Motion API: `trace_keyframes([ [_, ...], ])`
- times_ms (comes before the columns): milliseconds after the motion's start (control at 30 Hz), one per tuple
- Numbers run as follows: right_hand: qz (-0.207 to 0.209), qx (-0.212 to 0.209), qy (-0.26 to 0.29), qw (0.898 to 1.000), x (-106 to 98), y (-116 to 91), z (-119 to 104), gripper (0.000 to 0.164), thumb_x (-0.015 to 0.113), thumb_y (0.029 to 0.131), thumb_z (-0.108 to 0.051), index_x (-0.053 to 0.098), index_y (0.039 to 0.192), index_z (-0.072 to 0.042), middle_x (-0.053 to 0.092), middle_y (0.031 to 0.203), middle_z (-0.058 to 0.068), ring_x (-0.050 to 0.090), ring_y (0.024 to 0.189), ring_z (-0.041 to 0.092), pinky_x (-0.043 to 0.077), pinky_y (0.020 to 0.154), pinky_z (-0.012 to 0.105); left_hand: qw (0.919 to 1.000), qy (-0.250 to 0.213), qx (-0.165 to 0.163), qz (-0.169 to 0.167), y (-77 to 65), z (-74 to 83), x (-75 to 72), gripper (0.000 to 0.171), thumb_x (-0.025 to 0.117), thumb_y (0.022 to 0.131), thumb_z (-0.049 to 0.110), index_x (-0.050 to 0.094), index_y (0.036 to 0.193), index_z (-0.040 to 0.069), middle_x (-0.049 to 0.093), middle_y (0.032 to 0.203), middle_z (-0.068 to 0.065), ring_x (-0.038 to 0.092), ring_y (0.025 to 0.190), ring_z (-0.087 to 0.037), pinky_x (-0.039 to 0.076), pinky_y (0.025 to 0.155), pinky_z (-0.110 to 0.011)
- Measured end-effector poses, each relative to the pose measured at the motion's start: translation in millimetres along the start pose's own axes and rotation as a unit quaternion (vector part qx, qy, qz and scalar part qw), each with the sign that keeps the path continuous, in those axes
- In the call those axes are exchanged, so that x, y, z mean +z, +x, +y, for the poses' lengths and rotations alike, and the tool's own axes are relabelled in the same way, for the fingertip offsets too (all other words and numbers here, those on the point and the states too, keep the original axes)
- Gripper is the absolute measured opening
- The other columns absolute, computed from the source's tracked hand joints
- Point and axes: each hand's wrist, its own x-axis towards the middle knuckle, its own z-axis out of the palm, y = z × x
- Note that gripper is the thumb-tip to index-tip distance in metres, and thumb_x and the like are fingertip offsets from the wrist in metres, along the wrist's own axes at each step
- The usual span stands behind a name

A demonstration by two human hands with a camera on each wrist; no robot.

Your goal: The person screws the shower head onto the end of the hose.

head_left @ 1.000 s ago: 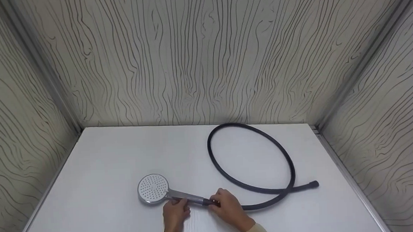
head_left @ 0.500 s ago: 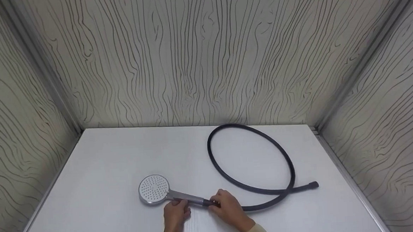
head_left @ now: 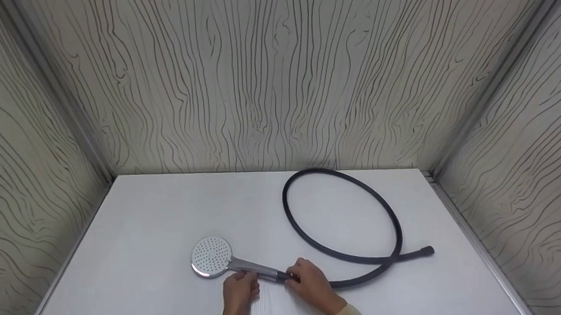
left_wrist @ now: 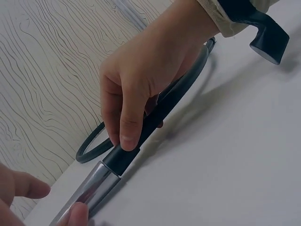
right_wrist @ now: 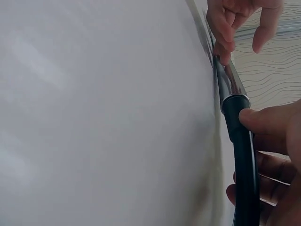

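Observation:
A chrome hand shower head [head_left: 212, 257] with a pale, dotted spray face lies toward the left in the head view. My left hand [head_left: 239, 289] has its fingers curled at the underside of the handle [left_wrist: 89, 190]; in the left wrist view one digit stands off the chrome. The black shower hose [head_left: 359, 280] meets the handle's end. Just behind that joint, my right hand [head_left: 311, 285] grips the hose's end collar [right_wrist: 235, 113], thumb on one side and fingers on the other. Inside the joint, the threads are hidden.
From the right hand the hose loops back over the white table [head_left: 144, 217] and crosses itself. Its free end fitting [head_left: 427, 251] lies at the right. Wood-patterned panels [head_left: 257, 82] stand at the back and both sides.
The shower head has shifted slightly right, and its spray face has turned a little. Both hands stay in nearly the same place at the handle and hose.

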Motion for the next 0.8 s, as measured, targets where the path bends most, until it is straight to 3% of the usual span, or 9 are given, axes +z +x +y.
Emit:
trace_keyframes([
  [300, -0.021, 0.008, -0.003, 1.0, -2.9, 1.9, -1.8, 0.015, 0.073, 0.083, -0.021, 0.073, 0.095, -0.013, 0.052, 0.078, -0.009, 0.042, 0.07, 0.002, 0.04, 0.059, 0.018, 0.9997, 0.012, -0.014, -0.013, -0.5, 2.4, -2.9, 0.049, 0.055, 0.092, 0.011, 0.044, 0.129, -0.019, 0.064, 0.089, -0.013, 0.063, 0.079, -0.017, 0.058, 0.069, -0.027],
  [433, -0.022, 0.009, -0.008, 1.0, -3.6, 1.9, -1.2, 0.02, 0.073, 0.084, -0.022, 0.073, 0.1, -0.011, 0.052, 0.079, -0.009, 0.042, 0.07, 0.002, 0.039, 0.059, 0.018, 0.9978, 0.054, 0.036, 0.015, -3.1, 3.6, -2.5, 0.043, 0.058, 0.089, 0.011, 0.051, 0.123, -0.015, 0.067, 0.086, -0.013, 0.063, 0.072, -0.016, 0.054, 0.062, -0.027],
  [600, -0.016, 0.006, -0.007, 1.0, -5.5, 3.1, -0.9, 0.025, 0.072, 0.085, -0.022, 0.072, 0.106, -0.008, 0.056, 0.081, -0.007, 0.045, 0.072, 0.003, 0.043, 0.061, 0.019, 0.9823, 0.153, 0.092, 0.057, -5.1, 9.8, -0.4, 0.041, 0.06, 0.089, 0.015, 0.055, 0.123, -0.007, 0.069, 0.098, -0.015, 0.066, 0.079, -0.018, 0.055, 0.068, -0.031],
  [800, 0.015, -0.009, -0.014, 1.0, -14.2, 5.7, -1.8, 0.026, 0.069, 0.088, -0.024, 0.071, 0.106, -0.006, 0.061, 0.086, 0.0, 0.05, 0.076, 0.008, 0.047, 0.064, 0.023, 0.9739, 0.174, 0.132, 0.063, -3.8, 19.2, 0.7, 0.035, 0.06, 0.089, 0.015, 0.059, 0.12, -0.001, 0.067, 0.109, -0.015, 0.066, 0.097, -0.026, 0.057, 0.082, -0.039],
])
